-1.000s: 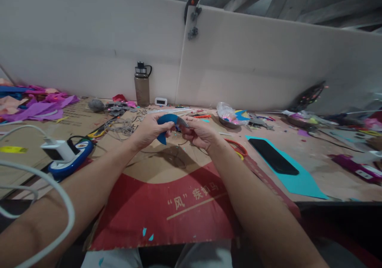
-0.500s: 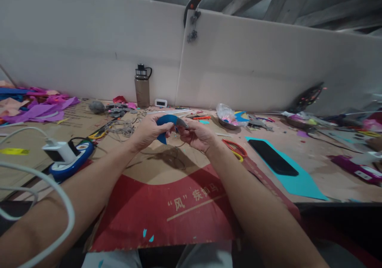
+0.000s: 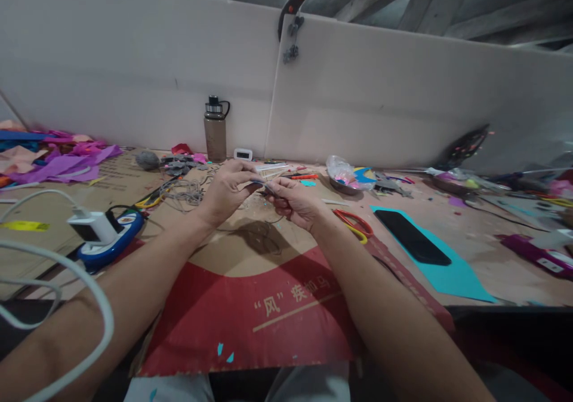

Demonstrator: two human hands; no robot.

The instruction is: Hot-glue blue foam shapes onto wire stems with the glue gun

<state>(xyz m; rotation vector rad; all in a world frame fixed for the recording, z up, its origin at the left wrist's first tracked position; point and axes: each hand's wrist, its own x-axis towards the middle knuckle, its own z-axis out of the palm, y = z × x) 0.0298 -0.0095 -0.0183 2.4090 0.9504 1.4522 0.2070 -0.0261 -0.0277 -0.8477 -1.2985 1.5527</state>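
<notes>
Between my hands is a thin curved blue-and-grey crescent piece (image 3: pixel 259 181), now turned nearly edge-on so little of its face shows. My left hand (image 3: pixel 227 193) pinches its left part between thumb and fingers. The fingertips of my right hand (image 3: pixel 296 203) close on its grey end. Both hands hold it above a cardboard sheet (image 3: pixel 242 252) with a red printed front. A loose tangle of thin cord (image 3: pixel 185 193) lies beyond my left wrist. Scissors with red and yellow handles (image 3: pixel 353 224) rest beside my right forearm.
A black phone (image 3: pixel 412 235) lies on a turquoise sheet (image 3: pixel 465 285) at right. A water bottle (image 3: pixel 215 133) stands by the partition (image 3: pixel 134 67). On the left are a blue power strip (image 3: pixel 111 244), a white charger (image 3: pixel 96 229) with cable, and coloured scraps (image 3: pixel 67 163).
The crescent piece has been tilted from showing its broad blue face to nearly edge-on. My left hand has rolled with it, while my right hand keeps its grip on the grey end.
</notes>
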